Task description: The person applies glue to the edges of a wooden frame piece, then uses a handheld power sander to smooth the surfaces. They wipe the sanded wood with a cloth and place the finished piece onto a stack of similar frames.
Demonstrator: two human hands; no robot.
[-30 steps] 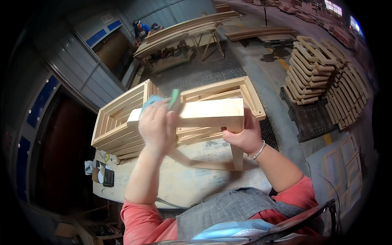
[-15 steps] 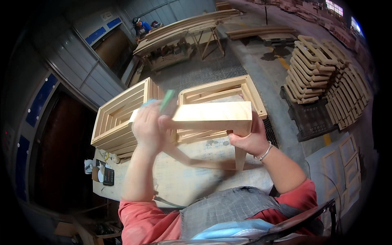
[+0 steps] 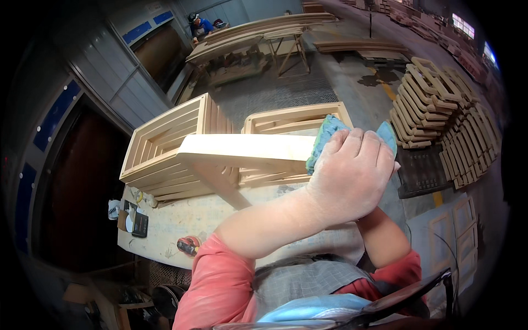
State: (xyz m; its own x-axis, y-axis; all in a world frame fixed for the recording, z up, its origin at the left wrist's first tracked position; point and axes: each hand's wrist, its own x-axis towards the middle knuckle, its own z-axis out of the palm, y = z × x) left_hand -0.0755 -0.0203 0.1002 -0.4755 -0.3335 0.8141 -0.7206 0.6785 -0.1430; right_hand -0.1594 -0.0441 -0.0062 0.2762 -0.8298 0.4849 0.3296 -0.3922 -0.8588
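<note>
A pale wooden frame (image 3: pixel 247 146) stands on edge in front of me, its broad top rail running left to right. My left hand (image 3: pixel 352 173), dusty and closed, presses a blue-green sheet (image 3: pixel 325 137) that looks like sandpaper over the rail's right end. The sheet folds over the rail, and another part of it shows beyond the knuckles. My right hand is almost wholly hidden behind the left; only its forearm (image 3: pixel 384 236) shows plainly, reaching up beneath that same end. Its fingers cannot be seen.
Stacked wooden frames (image 3: pixel 165 129) stand on the worktable (image 3: pixel 165 234) at left, with another stack (image 3: pixel 297 113) behind the rail. A red-and-black tool (image 3: pixel 188 246) lies near my left elbow. Frames (image 3: pixel 423 104) are piled on a black pallet at right. A person (image 3: pixel 201 26) works far back.
My left hand has slid with the sheet from the rail's left end to its right end, now covering my right hand. The red-and-black tool has come into view.
</note>
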